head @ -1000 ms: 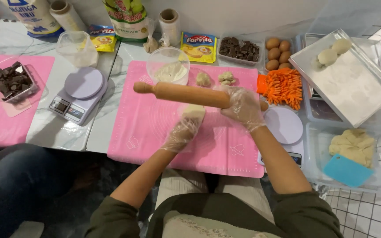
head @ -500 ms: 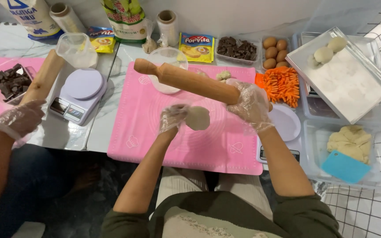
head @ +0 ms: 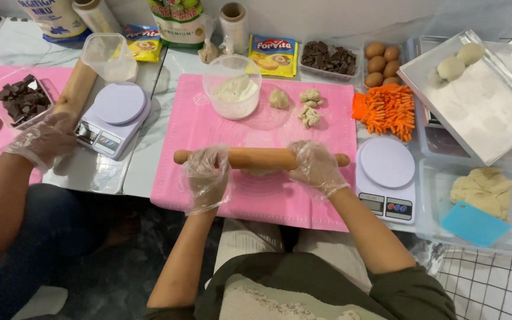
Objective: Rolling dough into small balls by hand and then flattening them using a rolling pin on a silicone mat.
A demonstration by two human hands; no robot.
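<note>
Wooden and pale, the rolling pin [head: 262, 158] lay crosswise on the pink silicone mat [head: 256, 118], resting on a flattened piece of dough [head: 260, 172] that showed just below its middle. The left hand [head: 207, 176], in a clear plastic glove, was curled down over the pin near its left end, and the right hand [head: 315, 166], gloved the same way, was curled over it towards the right end. Along the back wall stood the packages: two flat yellow sachets with a red band [head: 274, 54] [head: 143, 44], a tall green-and-white bag [head: 180, 21] between them, a white-and-blue bag [head: 51, 15] at the far left, and two rolls of clear film [head: 234, 21] [head: 93, 15]. A clear tub of flour [head: 232, 89] sat at the mat's top, with dough lumps [head: 303, 104] beside it. To the right were brown eggs [head: 381, 62], shredded carrot [head: 389, 106], a white kitchen scale [head: 387, 178] and a clear box holding dough and a blue scraper [head: 474, 222]. The mats lay on a grey marble-look counter [head: 143, 160] against a light wall. At the left, another person's gloved hand [head: 42, 139] gripped a second rolling pin [head: 78, 86] near another scale [head: 114, 115].
</note>
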